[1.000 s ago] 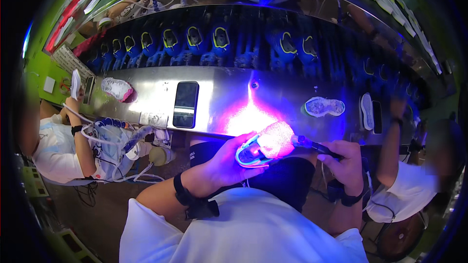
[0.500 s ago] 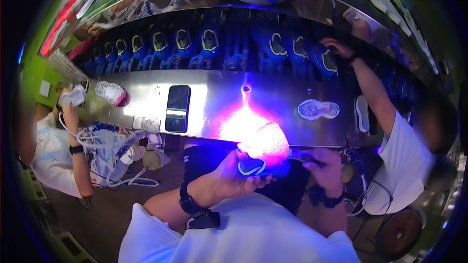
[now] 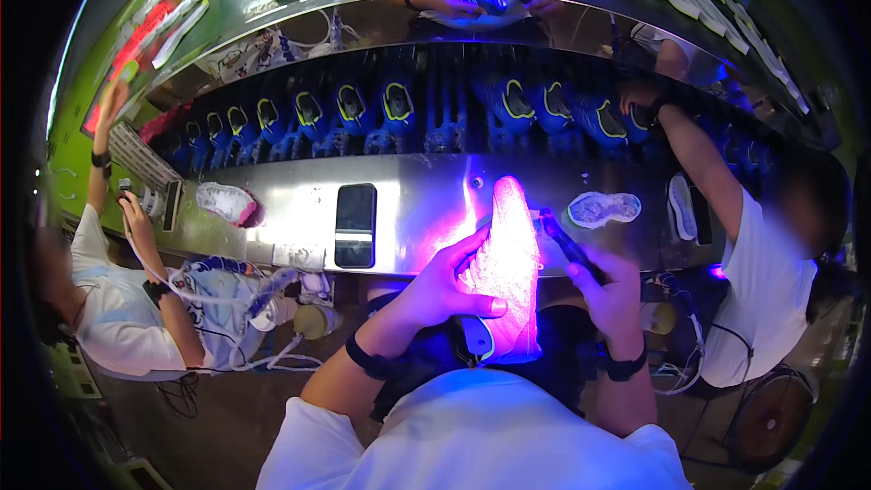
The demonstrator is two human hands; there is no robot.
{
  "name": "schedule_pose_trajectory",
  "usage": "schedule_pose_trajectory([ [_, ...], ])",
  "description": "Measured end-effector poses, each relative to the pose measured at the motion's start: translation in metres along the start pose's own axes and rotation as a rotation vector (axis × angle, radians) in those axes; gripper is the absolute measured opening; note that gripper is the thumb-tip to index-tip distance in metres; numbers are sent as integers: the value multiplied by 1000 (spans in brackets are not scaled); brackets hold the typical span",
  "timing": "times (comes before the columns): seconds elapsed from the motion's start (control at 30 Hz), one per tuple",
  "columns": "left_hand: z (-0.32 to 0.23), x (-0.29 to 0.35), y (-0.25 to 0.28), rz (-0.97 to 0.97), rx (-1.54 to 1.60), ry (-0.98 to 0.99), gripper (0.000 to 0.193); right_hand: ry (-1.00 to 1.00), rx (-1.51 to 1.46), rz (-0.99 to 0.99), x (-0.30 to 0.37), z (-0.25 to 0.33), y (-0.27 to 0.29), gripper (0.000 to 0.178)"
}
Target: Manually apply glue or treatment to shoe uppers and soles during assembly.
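My left hand (image 3: 442,289) is closed around the side of a shoe upper (image 3: 510,290), its thumb lying across it near the heel. The shoe's toe points away from me and its heel is near my body. Strong violet-pink light washes out most of its surface; the blue collar shows at the near end. In my right hand (image 3: 615,301) is a dark-handled brush (image 3: 566,243), its tip close to the shoe's right edge. Whether the tip touches the shoe I cannot tell.
A black phone (image 3: 355,225) lies on the metal table (image 3: 417,183). One sole (image 3: 603,209) lies right of the shoe, and a pink-and-white one (image 3: 227,203) lies at left. Blue shoes (image 3: 396,103) line the rack behind. Co-workers sit on both sides; one's arm (image 3: 694,152) reaches into the rack.
The shoe has been turned and raised, so its toe now points away over the table edge. The brush has come up beside it. The left co-worker's arm now reaches up to the shelf.
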State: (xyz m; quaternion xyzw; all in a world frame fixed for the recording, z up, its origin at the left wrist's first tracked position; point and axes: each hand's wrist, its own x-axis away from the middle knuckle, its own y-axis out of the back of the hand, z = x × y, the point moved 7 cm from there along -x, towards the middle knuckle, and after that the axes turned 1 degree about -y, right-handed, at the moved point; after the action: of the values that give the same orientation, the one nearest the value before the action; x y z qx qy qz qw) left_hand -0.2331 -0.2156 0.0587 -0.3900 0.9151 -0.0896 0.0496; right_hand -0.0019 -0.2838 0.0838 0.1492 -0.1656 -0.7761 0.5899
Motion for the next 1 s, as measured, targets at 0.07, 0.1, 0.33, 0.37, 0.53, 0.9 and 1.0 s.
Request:
schedule_pose_trajectory([
  [0.07,-5,-3,-1,-11,10,11,105,165,2,11,5,8,1,31],
  [0.1,-7,-4,-1,-29,39,20,105,172,-15,9,7,9,3,31],
  [0.33,-5,-40,28,-119,163,202,92,-64,-33,327,36,-56,7,31],
  [0.37,-4,-51,36,-99,101,258,91,-105,-60,331,39,-63,14,30],
  [0.53,18,-143,135,-392,-616,364,99,-226,-285,67,42,-122,53,41],
  [0.9,18,-319,216,-562,-1569,269,44,-388,-400,-99,23,-170,93,41],
  [1.0,17,-336,221,-534,-1588,326,52,-447,-407,-116,17,-182,98,39],
])
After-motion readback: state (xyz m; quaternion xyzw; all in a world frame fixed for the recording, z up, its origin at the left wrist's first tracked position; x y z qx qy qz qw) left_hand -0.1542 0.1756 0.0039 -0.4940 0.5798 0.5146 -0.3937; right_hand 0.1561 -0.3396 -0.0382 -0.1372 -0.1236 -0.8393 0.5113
